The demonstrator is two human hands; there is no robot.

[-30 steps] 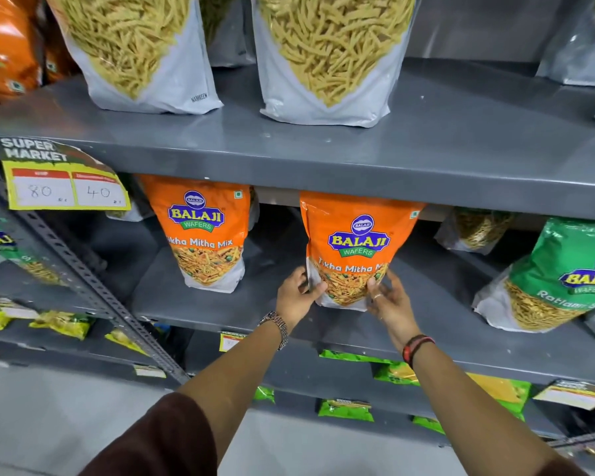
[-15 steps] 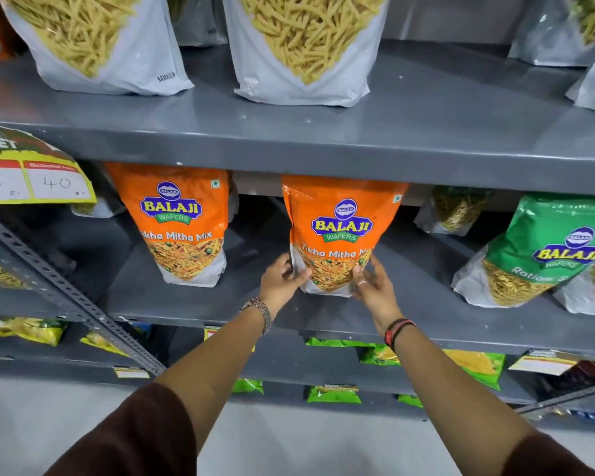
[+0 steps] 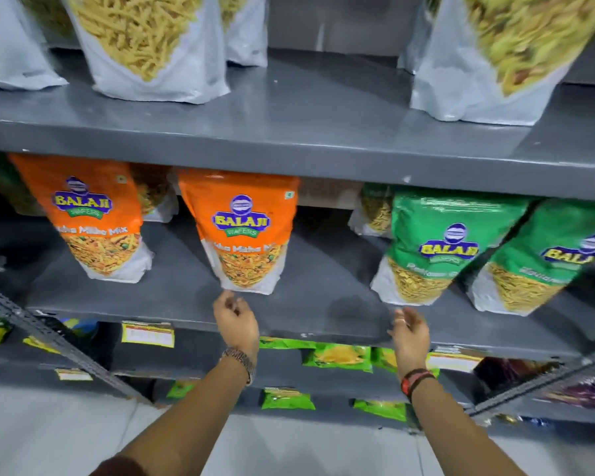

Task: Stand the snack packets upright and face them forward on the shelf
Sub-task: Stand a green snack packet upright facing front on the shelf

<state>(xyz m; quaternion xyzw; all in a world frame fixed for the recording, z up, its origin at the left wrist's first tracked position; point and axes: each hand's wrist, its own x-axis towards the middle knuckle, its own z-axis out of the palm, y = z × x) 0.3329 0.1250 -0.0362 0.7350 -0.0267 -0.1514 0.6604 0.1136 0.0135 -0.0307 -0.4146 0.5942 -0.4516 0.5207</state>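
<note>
Two orange Balaji packets stand upright and face forward on the middle grey shelf (image 3: 310, 314): one at the left (image 3: 93, 218), one in the centre (image 3: 244, 231). My left hand (image 3: 236, 317) hovers just below the centre packet's bottom edge, fingers loosely curled, holding nothing. My right hand (image 3: 409, 329) is off to the right, at the shelf's front edge below a green Balaji packet (image 3: 437, 245) that leans to the left. Its fingers are apart and empty. A second green packet (image 3: 543, 259) leans beside the first one.
Big white packets of yellow sticks (image 3: 148, 46) stand on the shelf above. Behind the front row sit more packets (image 3: 375, 211). Small green packets (image 3: 337, 355) and yellow price tags (image 3: 148, 333) line the lower shelves. A slanted metal upright (image 3: 59, 341) crosses at the left.
Both hands have let go of the centre orange packet and drawn back. My right hand has swung right towards the green packet. The view has shifted to the right.
</note>
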